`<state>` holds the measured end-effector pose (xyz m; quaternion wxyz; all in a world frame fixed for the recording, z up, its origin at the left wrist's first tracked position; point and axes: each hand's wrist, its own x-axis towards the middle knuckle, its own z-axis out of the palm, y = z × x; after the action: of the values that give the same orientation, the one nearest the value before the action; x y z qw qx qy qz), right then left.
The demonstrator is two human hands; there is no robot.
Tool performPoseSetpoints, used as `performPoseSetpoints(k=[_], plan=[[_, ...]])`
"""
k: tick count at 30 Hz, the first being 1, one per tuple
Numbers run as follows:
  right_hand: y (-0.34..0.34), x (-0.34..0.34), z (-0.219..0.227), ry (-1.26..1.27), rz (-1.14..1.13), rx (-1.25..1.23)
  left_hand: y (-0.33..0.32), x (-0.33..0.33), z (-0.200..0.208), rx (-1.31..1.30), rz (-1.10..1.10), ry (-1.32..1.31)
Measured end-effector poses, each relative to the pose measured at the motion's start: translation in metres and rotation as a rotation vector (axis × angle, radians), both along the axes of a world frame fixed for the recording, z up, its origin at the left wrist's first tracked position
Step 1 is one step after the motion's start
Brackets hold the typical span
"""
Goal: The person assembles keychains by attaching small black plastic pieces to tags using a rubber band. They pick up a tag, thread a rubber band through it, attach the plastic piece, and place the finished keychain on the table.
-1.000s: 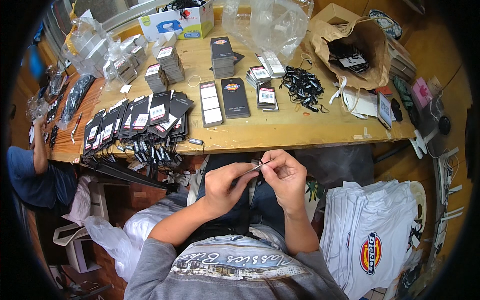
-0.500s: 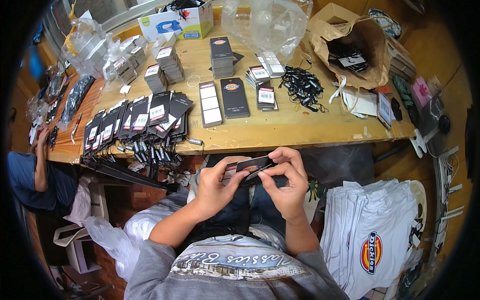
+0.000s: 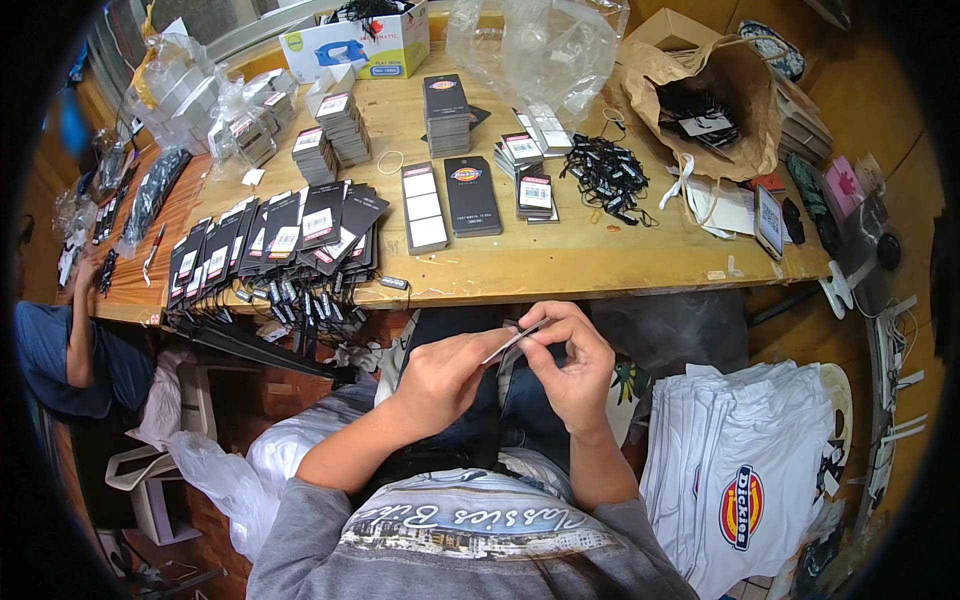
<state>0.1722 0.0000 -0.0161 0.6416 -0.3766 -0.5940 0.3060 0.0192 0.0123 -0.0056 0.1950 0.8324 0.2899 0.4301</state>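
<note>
Above my lap, my left hand (image 3: 438, 378) and my right hand (image 3: 572, 368) meet around dark cardboard hang tags (image 3: 507, 343), which are turned nearly edge-on. The fingers of both hands are closed on the tags, and the left ones hide part of them. On the table ahead lie a stack of tags with white label panels (image 3: 425, 212) and a stack of black tags with a colored logo (image 3: 471, 197). To their left spreads a pile of black tags with barcode labels (image 3: 318, 222), their strings (image 3: 300, 300) hanging at the table's edge.
Black string loops (image 3: 603, 172) lie heaped right of the stacks, near a paper bag (image 3: 700, 110) and a phone (image 3: 769, 222). More tag stacks (image 3: 447, 115) stand farther back. Folded white shirts (image 3: 735, 460) are piled at my right. Another person's arm (image 3: 80, 330) shows far left.
The tags have tilted from showing a logo face to nearly edge-on. My left hand has turned, its fingers now over the tags; my right hand stays nearly in place.
</note>
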Motion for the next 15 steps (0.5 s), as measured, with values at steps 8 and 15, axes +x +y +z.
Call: performPoseSetpoints(k=[8, 15], plan=[[-0.004, 0.003, 0.005, -0.265, -0.146, 0.177, 0.001, -0.002, -0.001, -0.295, 0.135, -0.319], [-0.006, -0.003, 0.005, -0.26, -0.187, 0.201, -0.005, 0.002, -0.002, -0.219, 0.074, -0.335]])
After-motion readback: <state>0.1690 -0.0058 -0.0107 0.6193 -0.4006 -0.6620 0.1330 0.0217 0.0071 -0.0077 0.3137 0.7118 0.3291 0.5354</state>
